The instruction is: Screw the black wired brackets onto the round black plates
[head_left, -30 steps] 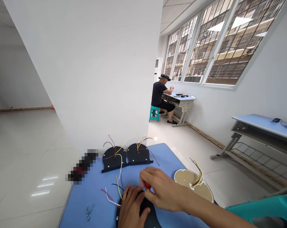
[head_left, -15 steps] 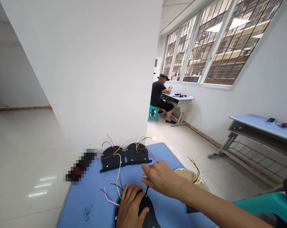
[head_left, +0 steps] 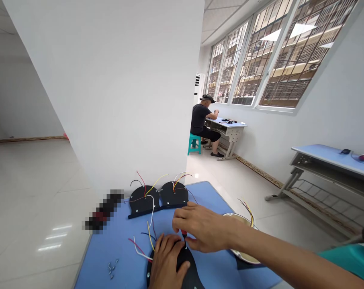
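Note:
A black plate (head_left: 190,269) with red, white, yellow and black wires lies at the table's front edge. My left hand (head_left: 167,263) rests on it, fingers spread over its surface. My right hand (head_left: 197,228) is closed around a red screwdriver (head_left: 184,233), whose tip meets a screw near the plate's upper edge. Two more black plates, the left one (head_left: 144,199) and the right one (head_left: 173,193), stand at the table's back with wires sticking out. A round tan-faced part (head_left: 251,257) lies partly behind my right forearm. Several small screws (head_left: 111,268) lie at the left.
The blue table (head_left: 124,241) meets a white wall (head_left: 133,100). A pixelated dark object (head_left: 105,210) is at its left edge. A teal stool (head_left: 347,261) stands at the right, near another desk (head_left: 332,154). A person (head_left: 201,118) sits at a far desk.
My right hand has rolled its grip on the screwdriver, with the fingers now curled further over the handle. My right forearm has shifted down slightly. My left hand stays on the plate.

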Demonstrator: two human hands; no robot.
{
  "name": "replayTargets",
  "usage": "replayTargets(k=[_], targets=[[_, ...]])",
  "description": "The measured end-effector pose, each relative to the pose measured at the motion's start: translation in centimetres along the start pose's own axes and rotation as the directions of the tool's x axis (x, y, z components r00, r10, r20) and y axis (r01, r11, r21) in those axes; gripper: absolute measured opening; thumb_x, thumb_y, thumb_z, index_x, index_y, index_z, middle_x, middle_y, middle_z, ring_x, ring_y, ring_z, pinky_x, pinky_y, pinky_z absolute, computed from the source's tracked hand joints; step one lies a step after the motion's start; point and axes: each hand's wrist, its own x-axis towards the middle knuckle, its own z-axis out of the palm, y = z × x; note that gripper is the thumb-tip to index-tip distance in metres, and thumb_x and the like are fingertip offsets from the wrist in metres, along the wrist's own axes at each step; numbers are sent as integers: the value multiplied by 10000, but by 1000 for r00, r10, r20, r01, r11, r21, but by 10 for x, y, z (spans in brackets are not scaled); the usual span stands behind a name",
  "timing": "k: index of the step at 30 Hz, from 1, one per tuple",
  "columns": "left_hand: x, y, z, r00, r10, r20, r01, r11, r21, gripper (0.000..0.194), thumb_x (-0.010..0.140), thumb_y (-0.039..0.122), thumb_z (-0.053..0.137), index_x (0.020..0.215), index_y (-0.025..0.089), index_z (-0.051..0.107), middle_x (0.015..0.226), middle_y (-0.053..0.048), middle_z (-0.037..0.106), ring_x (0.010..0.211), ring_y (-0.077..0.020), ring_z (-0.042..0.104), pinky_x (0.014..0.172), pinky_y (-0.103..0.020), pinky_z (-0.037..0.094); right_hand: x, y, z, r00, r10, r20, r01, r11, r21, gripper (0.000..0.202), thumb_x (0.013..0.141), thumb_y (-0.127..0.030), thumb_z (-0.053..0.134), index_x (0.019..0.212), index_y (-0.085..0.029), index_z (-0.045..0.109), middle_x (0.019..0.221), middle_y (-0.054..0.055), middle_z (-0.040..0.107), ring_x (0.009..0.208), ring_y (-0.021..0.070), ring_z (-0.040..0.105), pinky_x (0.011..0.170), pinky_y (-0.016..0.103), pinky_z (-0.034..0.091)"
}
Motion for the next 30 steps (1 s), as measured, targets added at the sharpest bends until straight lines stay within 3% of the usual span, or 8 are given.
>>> replayTargets(k=[4,8,12,15,17,21,26,30], targets=[[5,6,1,998,-53,-44,53,999,4,321,731,140,671,1037,236,675,1097,-55,678,1093,-293,592,1038,-602,391,-2,0,3,993,113,-33,-114,993,-15,106,899,-230,524,952,-171,595,851,44,672,660,172,578,633,304,366],[11,8,4,992,-33,-122,38,999,37,213,767,88,621,923,211,697,989,-55,693,1002,-283,612,941,-543,466,-5,-1,10,988,8,-157,-1,999,47,196,772,-139,574,958,-201,586,998,29,664,827,178,573,750,314,361],[16,8,7,984,-9,-180,19,998,57,248,752,21,588,830,229,699,911,-30,697,917,-255,623,842,-466,518,-7,-2,19,969,99,-226,-95,995,31,113,888,-194,482,924,-174,588,842,36,663,641,158,528,668,321,341],[18,5,8,977,53,-208,-35,995,89,210,788,46,573,787,225,683,891,-34,691,908,-254,626,824,-462,529,-8,-3,24,965,70,-254,-59,997,50,199,816,-113,502,986,-186,575,916,30,665,698,158,542,687,310,341],[19,1,10,962,139,-234,-112,986,123,188,826,78,543,822,215,672,879,-45,689,937,-261,627,852,-480,524,-10,-4,25,957,54,-287,-34,997,74,184,781,-145,565,957,-196,570,936,28,659,782,175,552,730,311,345],[21,-8,19,929,286,-234,-245,951,187,284,813,44,502,1001,210,634,989,-37,701,1004,-240,626,1010,-518,436,-15,-7,27,944,123,-306,-108,992,66,115,943,-186,446,936,-183,561,791,16,640,635,156,519,643,309,335],[24,-14,33,907,363,-214,-258,879,400,233,880,92,495,1062,187,606,1065,-50,701,1082,-226,605,1041,-479,409,-25,-15,27,932,147,-331,-96,981,166,187,867,-91,466,1007,-197,531,877,28,635,798,194,568,761,335,389],[26,-7,33,925,343,-161,-231,847,478,302,860,17,442,1089,131,603,1095,-113,692,1070,-268,605,954,-476,455,-30,-19,30,964,183,-195,-145,971,191,154,898,-88,447,992,-192,512,881,44,642,771,219,584,727,357,433]])
